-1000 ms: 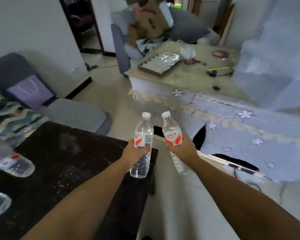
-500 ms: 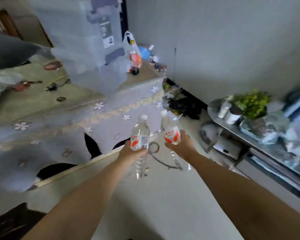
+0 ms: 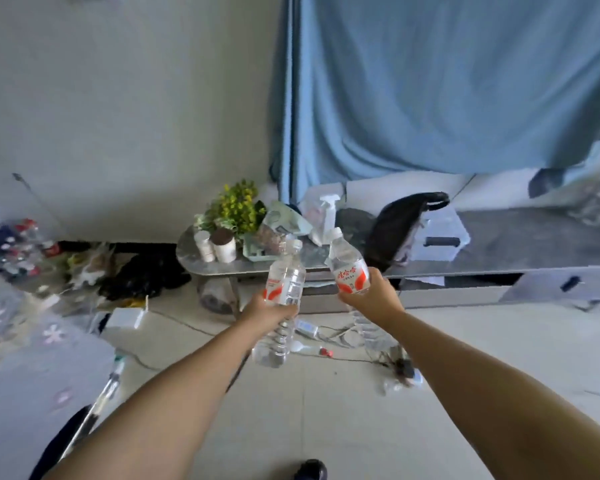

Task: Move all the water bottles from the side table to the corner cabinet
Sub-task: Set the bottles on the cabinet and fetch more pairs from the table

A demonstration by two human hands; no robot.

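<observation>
progress: two bottles mid-carry, neither set down; others left, cannot tell | left hand (image 3: 269, 311): fingers wrapped round left bottle (image 3: 284, 289), water inside | right hand (image 3: 374, 294): fingers closed round right bottle (image 3: 349, 270), held above floor | cabinet top (image 3: 520, 244) far right: cluttered, bare patch rightward
</observation>
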